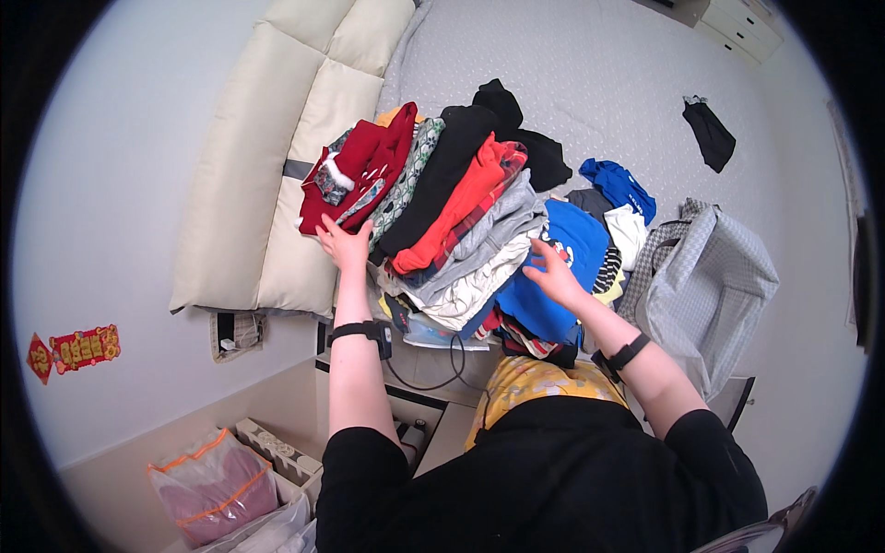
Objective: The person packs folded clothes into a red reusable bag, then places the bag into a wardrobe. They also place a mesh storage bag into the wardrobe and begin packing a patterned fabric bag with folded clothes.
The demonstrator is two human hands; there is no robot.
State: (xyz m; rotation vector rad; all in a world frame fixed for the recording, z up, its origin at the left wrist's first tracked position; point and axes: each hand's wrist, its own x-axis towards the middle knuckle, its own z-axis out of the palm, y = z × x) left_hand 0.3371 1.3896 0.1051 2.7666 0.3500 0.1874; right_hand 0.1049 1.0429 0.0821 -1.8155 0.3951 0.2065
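Note:
My left hand is open, its fingers spread at the lower edge of a dark red garment with white trim. Whether the fingertips press on the cloth, I cannot tell. Beside it a row of folded clothes leans to the right: a green and white patterned piece, a black one, a bright red one, grey ones and a white one. My right hand is open too, fingers apart, over or just above a blue garment. Neither hand holds anything.
A cream padded headboard runs along the left of the bed. At the right sits an open grey checked fabric bag. Black clothes lie behind the row, and another black piece lies farther right. A cable hangs at the front.

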